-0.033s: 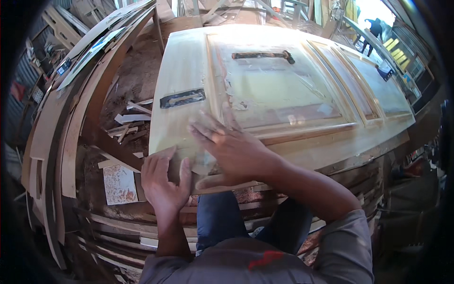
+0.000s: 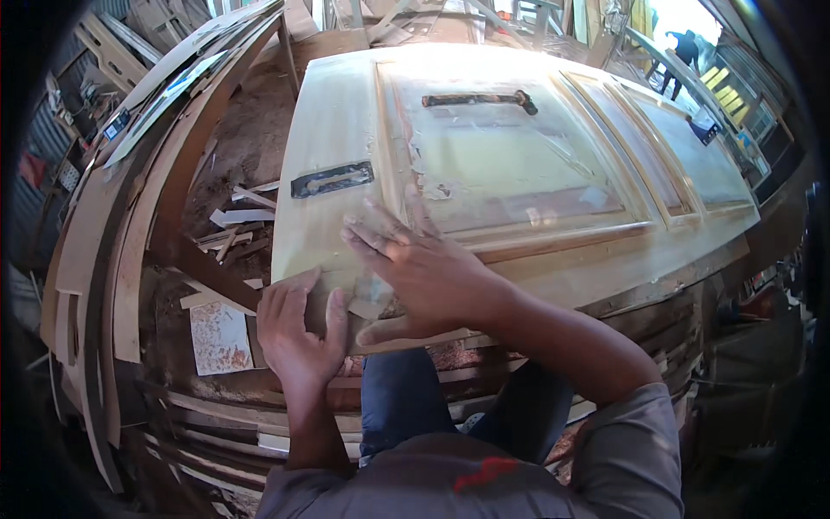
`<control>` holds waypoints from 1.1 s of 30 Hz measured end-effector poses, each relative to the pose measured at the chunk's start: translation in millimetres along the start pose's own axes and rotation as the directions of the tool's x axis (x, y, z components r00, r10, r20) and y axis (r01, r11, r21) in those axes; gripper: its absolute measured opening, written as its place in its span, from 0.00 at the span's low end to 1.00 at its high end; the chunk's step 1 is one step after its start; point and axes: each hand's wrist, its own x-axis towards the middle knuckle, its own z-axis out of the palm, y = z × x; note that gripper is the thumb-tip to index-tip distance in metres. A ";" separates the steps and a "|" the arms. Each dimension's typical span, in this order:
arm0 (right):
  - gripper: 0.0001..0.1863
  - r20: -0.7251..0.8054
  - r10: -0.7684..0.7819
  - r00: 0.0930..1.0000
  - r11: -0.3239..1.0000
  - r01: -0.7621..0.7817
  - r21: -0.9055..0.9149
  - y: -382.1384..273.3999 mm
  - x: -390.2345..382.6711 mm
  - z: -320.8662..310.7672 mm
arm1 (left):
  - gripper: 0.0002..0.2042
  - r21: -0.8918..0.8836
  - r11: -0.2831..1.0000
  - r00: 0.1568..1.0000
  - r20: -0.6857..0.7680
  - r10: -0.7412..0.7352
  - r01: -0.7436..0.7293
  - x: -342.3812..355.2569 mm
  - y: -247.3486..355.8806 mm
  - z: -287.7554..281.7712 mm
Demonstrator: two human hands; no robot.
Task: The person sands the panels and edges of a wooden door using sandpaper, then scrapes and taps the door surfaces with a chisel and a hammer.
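A wide pale wooden door (image 2: pixel 324 112) with framed panels lies flat before me. My right hand (image 2: pixel 432 272) rests palm down near its close left corner, fingers spread and thumb out to the left. To the left, my left hand (image 2: pixel 298 329) lies at the corner edge, fingers bent over it and thumb apart. A thin brown sheet-like piece (image 2: pixel 304 279) shows at its fingertips; its kind is unclear. Beyond my right hand lies a dark flat rectangular piece (image 2: pixel 333 179) with a lighter middle strip. A hammer (image 2: pixel 480 99) lies on the large panel.
Long boards (image 2: pixel 130 233) are stacked on the left. Wood offcuts (image 2: pixel 238 229) litter the ground between them and the door. A dusty white board (image 2: pixel 219 337) lies by my left hand. A dark-handled tool (image 2: pixel 705 130) sits at the far right; beyond it stands a person (image 2: pixel 683 60).
My right hand has shifted very slightly away from me, still flat. My left hand stays in place.
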 end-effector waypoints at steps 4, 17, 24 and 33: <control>0.74 -0.031 0.059 0.998 0.998 -0.059 -0.002 13.9 -51.9 -10.1 | 0.15 0.015 1.000 1.000 0.000 0.012 -0.012 -6.4 -3.0 -6.1; 0.73 -0.150 0.359 0.921 0.922 -0.375 -0.095 24.8 -89.6 -9.5 | 0.13 -0.015 1.000 1.000 0.017 -0.002 0.002 -3.2 3.8 -4.7; 0.66 -0.126 0.406 0.905 0.913 -0.406 0.031 -16.4 -24.9 32.7 | 0.12 0.003 1.000 1.000 0.002 -0.031 0.031 -1.5 9.0 4.5; 0.61 -0.071 0.751 0.656 0.656 -0.754 -0.025 41.2 -104.0 -21.8 | 0.12 0.062 0.998 0.999 -0.030 -0.020 0.022 -1.2 14.5 2.8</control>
